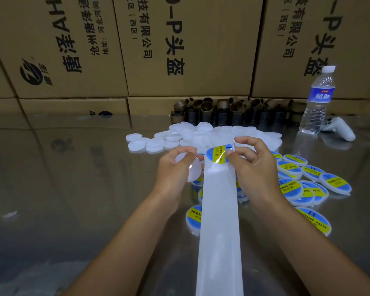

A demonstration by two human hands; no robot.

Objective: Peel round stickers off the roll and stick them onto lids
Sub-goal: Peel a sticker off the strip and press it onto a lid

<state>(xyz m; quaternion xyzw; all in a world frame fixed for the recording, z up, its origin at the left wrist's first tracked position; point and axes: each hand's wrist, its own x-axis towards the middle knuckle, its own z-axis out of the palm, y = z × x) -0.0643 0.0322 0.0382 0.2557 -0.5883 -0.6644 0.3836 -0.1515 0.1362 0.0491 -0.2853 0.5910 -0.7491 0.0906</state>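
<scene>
Here the right hand (256,174) pinches a half-lifted sticker (217,155) at the far end of the strip (219,221) while the left hand (171,174) grips a bare lid (194,170) just beside it, so a slow, flat peel should keep it uncreased for centring.

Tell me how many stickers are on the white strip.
1. The sticker sits at the far end of the strip, its edge pinched by the right hand. More may be hidden behind that hand.
</scene>
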